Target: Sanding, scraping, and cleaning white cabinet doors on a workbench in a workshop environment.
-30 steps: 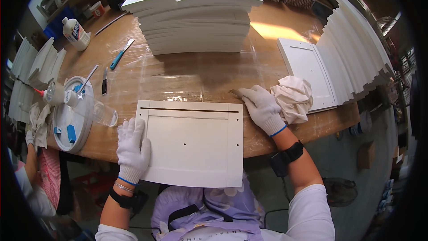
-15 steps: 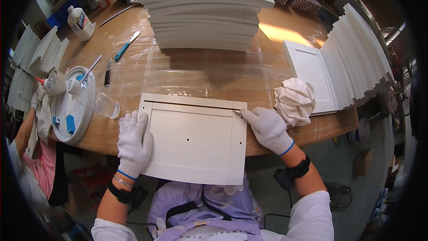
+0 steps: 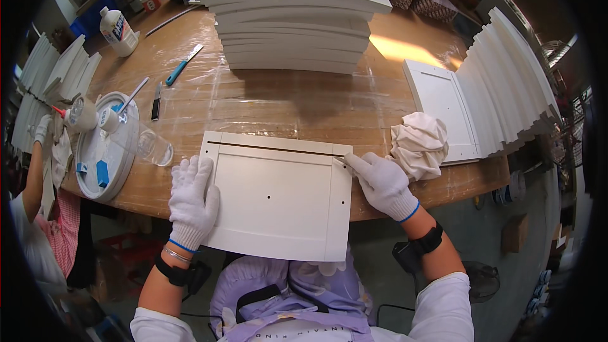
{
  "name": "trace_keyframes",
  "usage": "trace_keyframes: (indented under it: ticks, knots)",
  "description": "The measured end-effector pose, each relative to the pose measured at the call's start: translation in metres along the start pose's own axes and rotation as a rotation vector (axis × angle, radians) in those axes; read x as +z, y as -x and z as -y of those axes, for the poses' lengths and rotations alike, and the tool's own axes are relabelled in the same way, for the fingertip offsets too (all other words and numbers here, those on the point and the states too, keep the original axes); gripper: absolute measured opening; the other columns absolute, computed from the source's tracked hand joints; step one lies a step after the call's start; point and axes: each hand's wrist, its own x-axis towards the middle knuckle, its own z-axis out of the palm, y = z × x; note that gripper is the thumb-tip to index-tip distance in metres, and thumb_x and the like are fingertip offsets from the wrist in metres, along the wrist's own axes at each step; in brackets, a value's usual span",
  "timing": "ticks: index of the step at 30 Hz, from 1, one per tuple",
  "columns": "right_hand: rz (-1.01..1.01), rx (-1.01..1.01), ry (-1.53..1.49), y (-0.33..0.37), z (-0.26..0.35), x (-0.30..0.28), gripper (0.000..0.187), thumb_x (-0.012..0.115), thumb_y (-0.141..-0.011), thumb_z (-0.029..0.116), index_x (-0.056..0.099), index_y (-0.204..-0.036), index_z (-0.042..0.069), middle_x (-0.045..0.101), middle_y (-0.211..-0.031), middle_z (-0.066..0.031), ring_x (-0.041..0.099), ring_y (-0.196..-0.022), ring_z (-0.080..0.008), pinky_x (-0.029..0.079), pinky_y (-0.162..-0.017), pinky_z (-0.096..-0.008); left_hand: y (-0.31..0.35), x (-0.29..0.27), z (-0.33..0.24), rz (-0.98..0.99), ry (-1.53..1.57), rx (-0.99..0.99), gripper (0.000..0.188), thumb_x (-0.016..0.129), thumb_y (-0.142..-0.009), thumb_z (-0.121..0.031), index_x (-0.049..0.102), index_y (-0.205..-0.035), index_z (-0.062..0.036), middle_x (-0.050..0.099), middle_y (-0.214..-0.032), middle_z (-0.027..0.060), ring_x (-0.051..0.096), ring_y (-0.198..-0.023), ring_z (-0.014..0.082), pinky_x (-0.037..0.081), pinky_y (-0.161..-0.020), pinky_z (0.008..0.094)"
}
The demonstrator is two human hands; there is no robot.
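A white panel point(image 3: 268, 221) with a recessed middle, a long dark groove near its far edge and a few small holes lies before me, its near edge overhanging the table. My left hand point(image 3: 192, 196), in a white knit glove, rests flat along the panel's left edge, fingers stretched out and thumb on the panel. At the far right corner is my gloved right hand point(image 3: 382, 183), fingers pinched together. A small thin tip shows at those fingertips, by the end of the groove; what it belongs to is hidden. Just right of this hand sits a crumpled cream cloth point(image 3: 419, 145).
A tall stack of white panels point(image 3: 294, 38) stands at the back, and a row of panels point(image 3: 506, 88) at the right. On the left are a round lid point(image 3: 95, 164) with bottles, a clear cup point(image 3: 155, 147), two knives point(image 3: 183, 66) and a co-worker's gloved hand point(image 3: 43, 128).
My hands and the panel hold nearly the same places, with a slight shift of the whole view. The co-worker's gloved hand at the far left has moved up.
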Motion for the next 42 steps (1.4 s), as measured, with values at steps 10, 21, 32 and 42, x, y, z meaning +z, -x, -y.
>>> trace_keyframes:
  ticks: [10,21,32,42]
  knots:
    - [-0.022,0.064,0.089,-0.005,0.004,-0.004,0.034,0.054,-0.085,0.009,0.056,-0.119,0.012,0.059,-0.086,-0.0123,0.062,-0.078,-0.0321,0.050,-0.064,-0.0411,-0.002,-0.002,-0.004,-0.009,0.013,0.016,0.052,0.059,-0.082,-0.014,0.052,-0.132,0.0009,0.047,-0.137,0.0313,0.040,-0.130,0.0499,0.022,-0.114,0.0536]
    - [-0.293,0.325,0.130,-0.054,-0.020,0.018,0.020,0.058,-0.089,0.017,0.063,-0.107,0.010,0.060,-0.087,-0.0139,0.061,-0.081,-0.0353,0.049,-0.069,-0.0448,-0.005,-0.002,-0.008,-0.018,0.018,0.001,0.051,0.061,-0.083,-0.016,0.054,-0.131,-0.0018,0.051,-0.134,0.0295,0.041,-0.130,0.0473,0.023,-0.115,0.0525]
    - [-0.253,0.511,-0.436,-0.044,0.015,0.020,0.031,0.058,-0.089,0.019,0.065,-0.114,0.001,0.068,-0.108,-0.0167,0.065,-0.099,-0.0271,0.049,-0.089,-0.0350,0.042,-0.029,0.005,-0.254,0.174,-0.120,0.024,0.068,-0.078,-0.004,0.066,-0.102,-0.0029,0.067,-0.099,0.0163,0.063,-0.094,0.0325,0.051,-0.086,0.0408]
    - [-0.038,0.176,-0.506,-0.068,0.116,0.030,0.024,0.060,-0.087,0.010,0.067,-0.110,0.006,0.067,-0.094,-0.0166,0.065,-0.085,-0.0292,0.051,-0.076,-0.0369,0.108,-0.016,0.019,0.209,1.195,-0.852,0.032,0.058,-0.097,-0.027,0.058,-0.115,-0.0015,0.064,-0.087,0.0054,0.060,-0.070,0.0110,0.054,-0.066,0.0276]
